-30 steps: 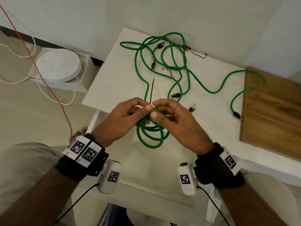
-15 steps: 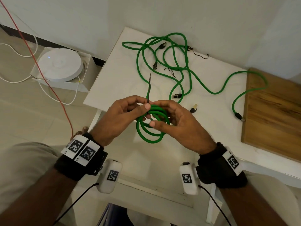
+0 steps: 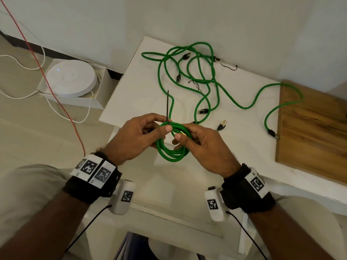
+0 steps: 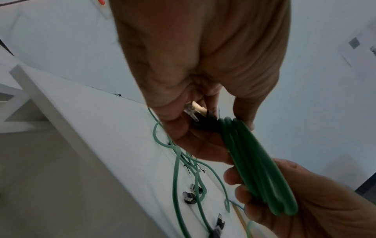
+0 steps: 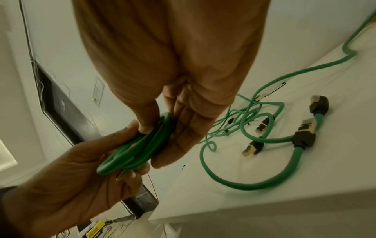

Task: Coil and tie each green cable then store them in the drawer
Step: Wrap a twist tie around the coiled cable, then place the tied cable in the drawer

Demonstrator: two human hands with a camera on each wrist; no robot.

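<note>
Coil's tie wrap hidden behind thumb

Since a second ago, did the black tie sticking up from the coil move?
Yes. The tie shifted left: it stood right of the loose green cable behind it, and now it stands just left of that strand.

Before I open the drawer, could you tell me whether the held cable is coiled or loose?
Coiled: the cable forms stacked loops held by both hands, left and right.

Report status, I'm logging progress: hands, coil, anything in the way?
Both hands grip the green coil. Dark tie around it, tail up. Loose green cables on table, untied.
</note>
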